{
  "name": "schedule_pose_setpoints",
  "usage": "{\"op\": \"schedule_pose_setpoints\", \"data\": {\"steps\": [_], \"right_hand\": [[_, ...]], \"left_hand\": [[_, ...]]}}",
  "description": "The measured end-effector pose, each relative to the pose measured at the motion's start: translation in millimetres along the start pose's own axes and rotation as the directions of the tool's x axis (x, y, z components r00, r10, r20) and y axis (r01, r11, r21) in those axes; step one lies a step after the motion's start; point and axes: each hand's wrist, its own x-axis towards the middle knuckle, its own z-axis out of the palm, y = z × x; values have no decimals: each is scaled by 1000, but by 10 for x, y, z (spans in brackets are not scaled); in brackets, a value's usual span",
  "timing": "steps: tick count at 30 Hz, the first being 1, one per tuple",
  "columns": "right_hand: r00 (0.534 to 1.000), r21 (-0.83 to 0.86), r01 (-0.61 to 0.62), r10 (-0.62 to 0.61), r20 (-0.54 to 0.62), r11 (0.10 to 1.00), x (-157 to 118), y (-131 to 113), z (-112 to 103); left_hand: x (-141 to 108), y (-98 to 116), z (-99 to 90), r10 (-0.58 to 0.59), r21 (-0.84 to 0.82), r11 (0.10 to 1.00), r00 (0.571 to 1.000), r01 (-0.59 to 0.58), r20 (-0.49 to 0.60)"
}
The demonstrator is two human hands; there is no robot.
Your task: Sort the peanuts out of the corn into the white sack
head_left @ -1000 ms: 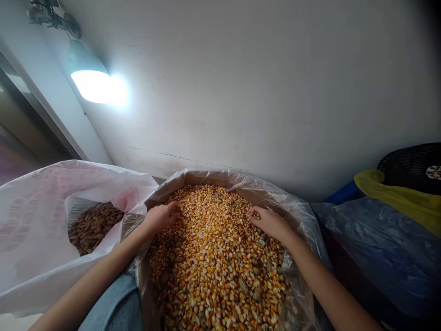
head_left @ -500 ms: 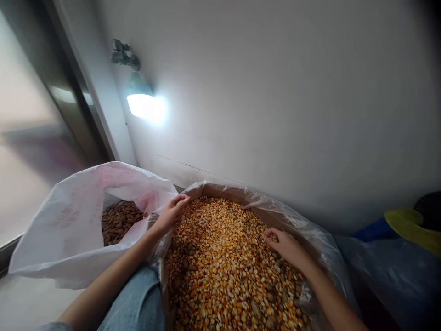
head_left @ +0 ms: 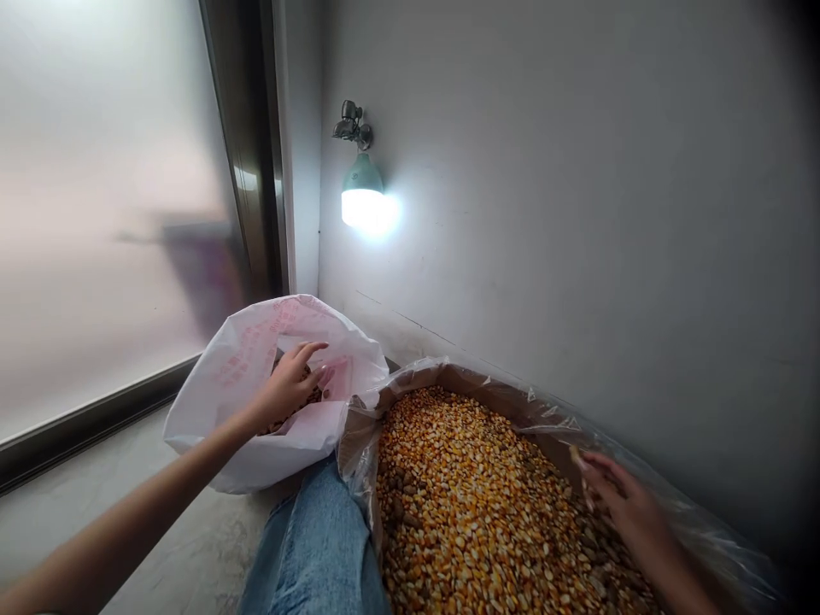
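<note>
A cardboard box [head_left: 487, 389] lined with clear plastic [head_left: 692, 530] is full of yellow-orange dried corn kernels [head_left: 474, 504], with some brown peanut pods among them. My left hand [head_left: 285, 389] hangs in the mouth of a white woven sack [head_left: 224, 410], its fingers apart above the brown peanut pods [head_left: 308, 397], most of which the hand and sack hide. Over the right side of the box, my right hand [head_left: 615, 495] is blurred, its fingertips pinched on a small tan peanut pod [head_left: 576, 457].
My denim-covered leg [head_left: 313, 538] lies between the sack and the box. A grey wall [head_left: 576, 171] stands behind the box, with a glowing bulb lamp [head_left: 362, 205] on it. A frosted glass door [head_left: 96, 213] and a concrete floor [head_left: 179, 530] are at the left.
My left hand has moved from the box rim into the sack's mouth. My right hand has shifted toward the box's right side. The view has turned left, bringing the glass door in.
</note>
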Motion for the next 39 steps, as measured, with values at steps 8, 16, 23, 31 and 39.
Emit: {"op": "schedule_pose_setpoints", "data": {"steps": [8, 16, 23, 31, 39], "right_hand": [[784, 550, -294, -131, 607, 782, 94, -1943, 1397], [704, 463, 145, -420, 573, 874, -204, -2216, 2103], [478, 136, 621, -510, 716, 772, -690, -1057, 1066], [380, -54, 823, -479, 791, 565, -1056, -643, 1453], [411, -151, 850, -455, 790, 506, -1094, -516, 1622]], "left_hand": [[-571, 340, 34, -83, -728, 656, 978, 199, 193], [-836, 60, 85, -237, -793, 529, 949, 304, 206], [-578, 407, 415, -47, -638, 723, 940, 265, 338], [-272, 483, 1532, 12, -232, 964, 854, 127, 520], [-219, 352, 1640, -123, -242, 925, 834, 293, 538]]}}
